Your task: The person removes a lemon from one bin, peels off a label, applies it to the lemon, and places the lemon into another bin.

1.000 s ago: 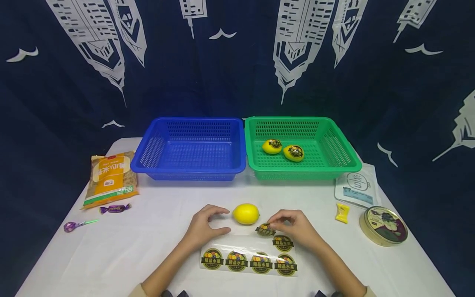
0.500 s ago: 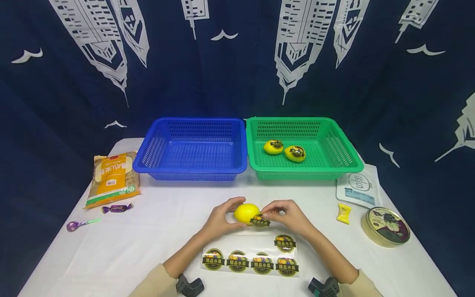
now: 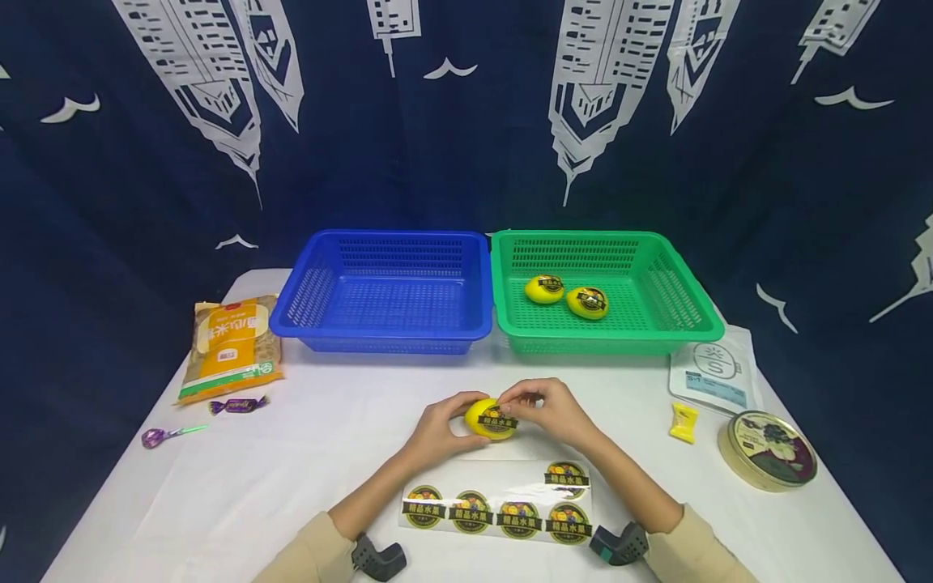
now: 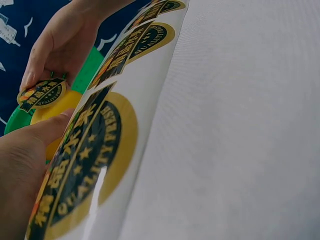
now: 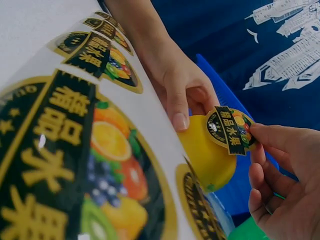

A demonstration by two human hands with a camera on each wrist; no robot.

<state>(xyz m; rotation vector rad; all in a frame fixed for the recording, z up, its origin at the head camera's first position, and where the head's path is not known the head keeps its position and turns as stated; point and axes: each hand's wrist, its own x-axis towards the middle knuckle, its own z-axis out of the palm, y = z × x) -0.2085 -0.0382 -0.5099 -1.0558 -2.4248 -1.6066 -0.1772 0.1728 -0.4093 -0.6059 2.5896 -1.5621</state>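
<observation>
In the head view a yellow lemon (image 3: 475, 412) is on the white table, with my left hand (image 3: 440, 429) holding its left side between curved fingers and thumb. My right hand (image 3: 551, 410) pinches a round fruit sticker (image 3: 499, 421) by its edge. The sticker lies against the lemon's near face; in the right wrist view part of the sticker (image 5: 230, 131) stands off the lemon (image 5: 210, 160). Just in front of both hands is a sheet of stickers (image 3: 481, 470). The left wrist view shows the left thumb (image 4: 47, 127) against the lemon.
Behind are a blue basket (image 3: 382, 334) and a green basket (image 3: 612, 334), the latter bearing two stickered lemons (image 3: 543, 290). At left lie a snack bag (image 3: 232, 348), a purple candy (image 3: 239, 405) and a lollipop (image 3: 155, 438). A white pouch (image 3: 714, 372), yellow candy (image 3: 683, 423) and round tin (image 3: 768, 450) are at right.
My left hand has moved right and taken hold of the lemon. The right hand has carried the sticker up from beside the sheet onto the lemon's face.
</observation>
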